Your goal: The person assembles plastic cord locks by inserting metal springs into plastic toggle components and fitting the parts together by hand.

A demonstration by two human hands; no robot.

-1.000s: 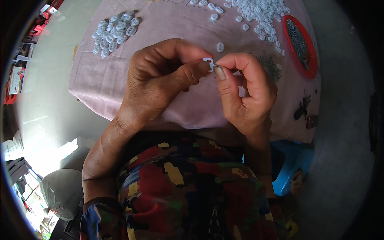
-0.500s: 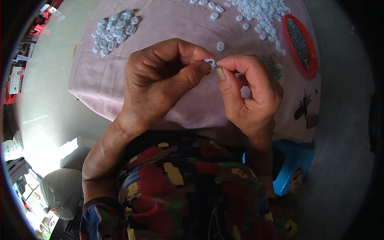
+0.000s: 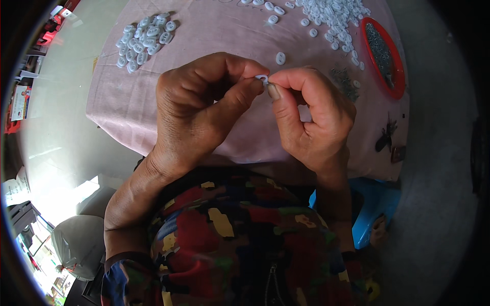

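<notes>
My left hand (image 3: pixel 201 109) and my right hand (image 3: pixel 311 120) meet fingertip to fingertip above a pink cloth-covered table (image 3: pixel 127 109). Between them they pinch one small white oval plastic piece (image 3: pixel 262 78). The left thumb and forefinger grip it from the left. The right thumb and forefinger press on it from the right. Most of the piece is hidden by the fingertips.
A heap of white oval pieces (image 3: pixel 144 40) lies at the table's far left, a larger scatter (image 3: pixel 334 13) at the far right. A red tray (image 3: pixel 389 76) of small dark metal parts sits on the right, with loose dark bits (image 3: pixel 343 81) beside it. A blue stool (image 3: pixel 375 211) is below.
Both hands stay together on the white piece, with only slight shifts of the fingertips.
</notes>
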